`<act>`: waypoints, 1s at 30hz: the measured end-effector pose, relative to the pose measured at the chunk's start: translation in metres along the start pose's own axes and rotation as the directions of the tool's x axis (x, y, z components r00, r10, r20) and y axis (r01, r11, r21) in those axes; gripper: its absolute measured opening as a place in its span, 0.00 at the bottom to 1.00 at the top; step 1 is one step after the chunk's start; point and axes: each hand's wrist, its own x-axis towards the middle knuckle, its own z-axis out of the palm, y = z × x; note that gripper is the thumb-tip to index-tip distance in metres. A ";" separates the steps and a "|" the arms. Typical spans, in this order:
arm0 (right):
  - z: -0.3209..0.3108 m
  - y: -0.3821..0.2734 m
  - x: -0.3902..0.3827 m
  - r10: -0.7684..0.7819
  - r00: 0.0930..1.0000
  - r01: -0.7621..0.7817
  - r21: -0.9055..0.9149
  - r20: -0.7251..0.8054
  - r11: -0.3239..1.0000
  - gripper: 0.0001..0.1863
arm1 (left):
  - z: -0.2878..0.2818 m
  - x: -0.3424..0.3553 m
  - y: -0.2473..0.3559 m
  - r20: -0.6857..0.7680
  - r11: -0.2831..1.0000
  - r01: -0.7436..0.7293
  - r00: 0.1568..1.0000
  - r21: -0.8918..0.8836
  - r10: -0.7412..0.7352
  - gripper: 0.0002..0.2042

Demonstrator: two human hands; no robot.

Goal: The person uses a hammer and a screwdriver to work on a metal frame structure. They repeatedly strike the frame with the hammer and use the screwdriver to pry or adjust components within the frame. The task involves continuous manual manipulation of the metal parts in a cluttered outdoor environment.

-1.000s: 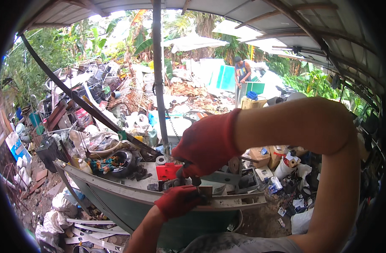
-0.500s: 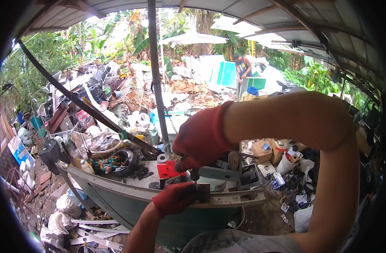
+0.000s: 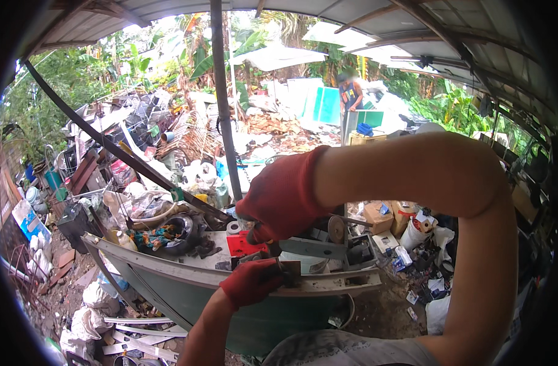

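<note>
Both my hands wear red gloves and meet on top of a pale green appliance shell (image 3: pixel 169 268) with a white rim. My right hand (image 3: pixel 282 195) comes in from the right with the arm bent high. It is closed on a small dark tool whose tip points down beside a red plastic part (image 3: pixel 237 245). My left hand (image 3: pixel 251 282) rises from below and grips a small brown metal piece (image 3: pixel 290 268) on the rim. A grey metal bracket (image 3: pixel 309 247) lies just right of the hands.
A dark post (image 3: pixel 225 122) stands behind the shell. A round black part (image 3: pixel 180 229) and rags lie on its left end. Boxes and a white bucket (image 3: pixel 416 229) sit to the right. Scrap piles fill the yard, where a person (image 3: pixel 350 91) stands far back.
My right hand has shifted slightly left over the red part. My left hand stays gripping at the rim. The view has tilted a little.
</note>
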 end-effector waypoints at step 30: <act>0.023 0.020 0.007 -0.188 0.959 0.177 -0.069 -0.214 0.982 0.23 | 0.009 -0.001 -0.014 -0.022 0.939 0.094 0.994 -0.329 -0.107 0.10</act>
